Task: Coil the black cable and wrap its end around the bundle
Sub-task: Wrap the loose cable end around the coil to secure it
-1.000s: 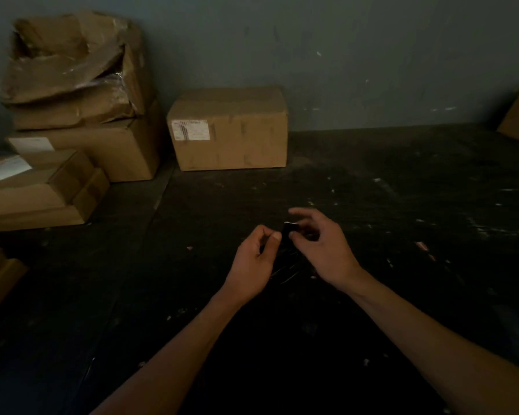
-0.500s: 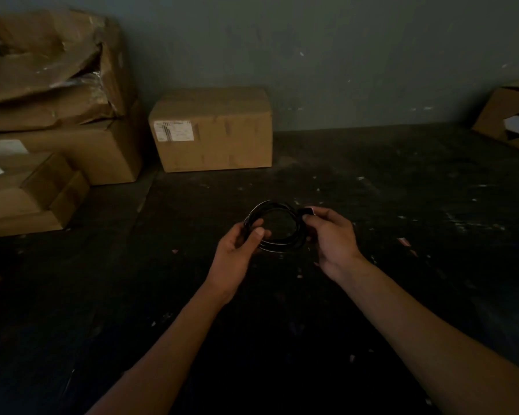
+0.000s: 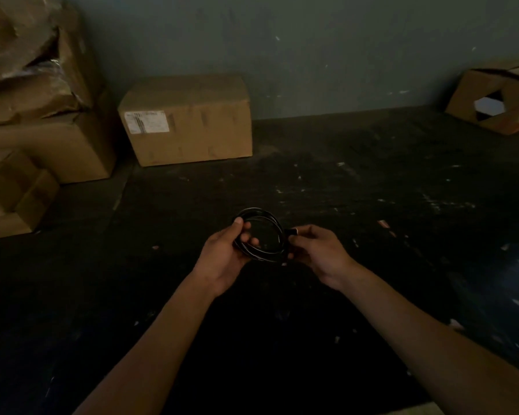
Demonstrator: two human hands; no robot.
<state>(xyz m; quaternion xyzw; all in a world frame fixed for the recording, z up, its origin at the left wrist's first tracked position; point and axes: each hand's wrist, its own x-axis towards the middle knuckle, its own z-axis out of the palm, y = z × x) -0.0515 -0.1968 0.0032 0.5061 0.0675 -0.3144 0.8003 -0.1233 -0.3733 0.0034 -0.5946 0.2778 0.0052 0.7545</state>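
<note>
Since half a second ago, hands barely shifted. Item: thin glossy black cable coil (image 3: 259,235), pinched by left hand (image 3: 226,254); plug end gripped in right hand (image 3: 316,251). Advice: keep loops pinched, pass end through snugly.

You are in a dim storage room or stockroom. Evidence: sealed labelled carton (image 3: 186,121) against the bare grey-green wall (image 3: 312,49); torn, stacked cartons (image 3: 36,94) left; opened box (image 3: 495,100) right; scuffed dark floor (image 3: 372,190).
</note>
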